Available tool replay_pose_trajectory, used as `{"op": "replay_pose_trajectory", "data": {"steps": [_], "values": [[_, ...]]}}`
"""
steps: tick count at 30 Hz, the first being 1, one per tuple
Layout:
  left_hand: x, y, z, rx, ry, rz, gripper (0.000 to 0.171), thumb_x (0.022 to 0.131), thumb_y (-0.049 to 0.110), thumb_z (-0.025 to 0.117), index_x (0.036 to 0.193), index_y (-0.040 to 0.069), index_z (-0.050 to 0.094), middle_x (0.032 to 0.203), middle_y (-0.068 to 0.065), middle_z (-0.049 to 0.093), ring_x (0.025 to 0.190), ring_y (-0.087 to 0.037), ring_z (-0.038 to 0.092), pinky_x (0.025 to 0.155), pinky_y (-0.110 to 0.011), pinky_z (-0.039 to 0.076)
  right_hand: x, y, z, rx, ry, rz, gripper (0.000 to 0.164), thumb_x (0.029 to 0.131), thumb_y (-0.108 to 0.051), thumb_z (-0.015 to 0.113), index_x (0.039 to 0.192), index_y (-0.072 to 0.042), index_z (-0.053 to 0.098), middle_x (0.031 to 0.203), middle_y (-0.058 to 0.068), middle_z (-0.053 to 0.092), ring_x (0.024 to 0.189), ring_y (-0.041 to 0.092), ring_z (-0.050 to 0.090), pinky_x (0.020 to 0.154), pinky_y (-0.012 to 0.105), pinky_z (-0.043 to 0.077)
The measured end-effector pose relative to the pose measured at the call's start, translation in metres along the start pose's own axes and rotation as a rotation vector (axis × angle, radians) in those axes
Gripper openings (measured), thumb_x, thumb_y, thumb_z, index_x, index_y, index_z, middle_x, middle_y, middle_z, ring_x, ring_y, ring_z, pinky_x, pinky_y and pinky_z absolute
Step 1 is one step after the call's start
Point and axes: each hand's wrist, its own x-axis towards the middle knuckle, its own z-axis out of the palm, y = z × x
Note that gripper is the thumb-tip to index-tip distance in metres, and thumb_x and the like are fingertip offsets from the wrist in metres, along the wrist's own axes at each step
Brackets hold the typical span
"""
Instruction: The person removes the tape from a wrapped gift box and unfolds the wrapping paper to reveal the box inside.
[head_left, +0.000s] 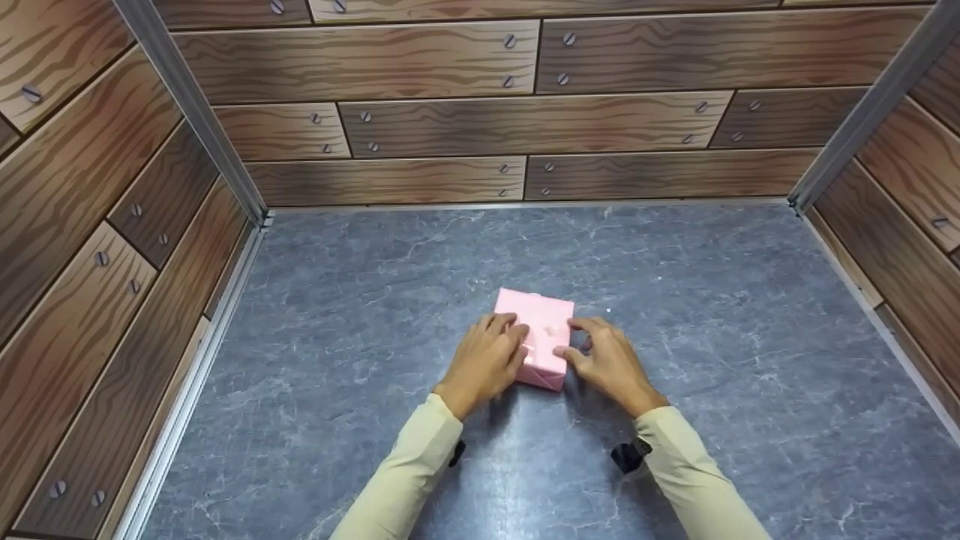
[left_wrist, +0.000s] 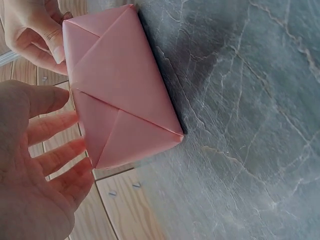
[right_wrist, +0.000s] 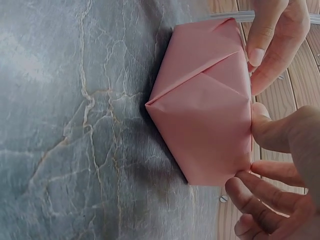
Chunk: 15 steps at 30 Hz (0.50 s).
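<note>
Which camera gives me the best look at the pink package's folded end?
The left wrist view: the folded end of the pink package faces it almost squarely, nearly all visible. The right wrist view shows that end at a steeper slant, beside a smooth side. The head view shows only a narrow, foreshortened strip.

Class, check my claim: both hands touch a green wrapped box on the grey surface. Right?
No: the head view shows the wrapped box is pink, not green; the left hand and right hand do touch it on the grey surface.
</note>
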Motion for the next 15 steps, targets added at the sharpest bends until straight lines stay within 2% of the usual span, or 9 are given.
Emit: {"op": "replay_pose_trajectory", "data": {"steps": [3, 9, 15], "values": [[0.0000, 0.0003, -0.0001, -0.002, -0.013, 0.001, 0.029, 0.099, 0.025, 0.062, 0.122, 0.008, 0.066, 0.132, -0.016, 0.061, 0.120, -0.033, 0.056, 0.101, -0.047, 0.048, 0.0002, 0.0007, 0.0000, 0.019, -0.003, -0.002, 0.046, 0.084, -0.016, 0.084, 0.122, 0.005, 0.068, 0.112, 0.018, 0.069, 0.083, 0.031, 0.066, 0.070, 0.042, 0.053], [0.0009, 0.0010, 0.0010, -0.019, -0.031, -0.014, 0.033, 0.100, 0.030, 0.062, 0.124, 0.008, 0.067, 0.136, -0.016, 0.060, 0.127, -0.033, 0.054, 0.105, -0.047, 0.046, 0.0004, 0.0017, -0.0001, 0.032, -0.004, -0.012, 0.045, 0.083, -0.013, 0.083, 0.121, 0.005, 0.069, 0.110, 0.021, 0.069, 0.082, 0.031, 0.067, 0.071, 0.043, 0.053], [0.0017, 0.0017, 0.0029, -0.035, -0.075, -0.038, 0.037, 0.101, 0.032, 0.060, 0.129, 0.008, 0.065, 0.143, -0.016, 0.056, 0.135, -0.033, 0.048, 0.111, -0.048, 0.041, 0.0004, 0.0031, 0.0004, 0.042, 0.002, -0.028, 0.043, 0.083, -0.011, 0.083, 0.120, 0.006, 0.069, 0.109, 0.020, 0.070, 0.079, 0.024, 0.066, 0.071, 0.042, 0.054]]}}
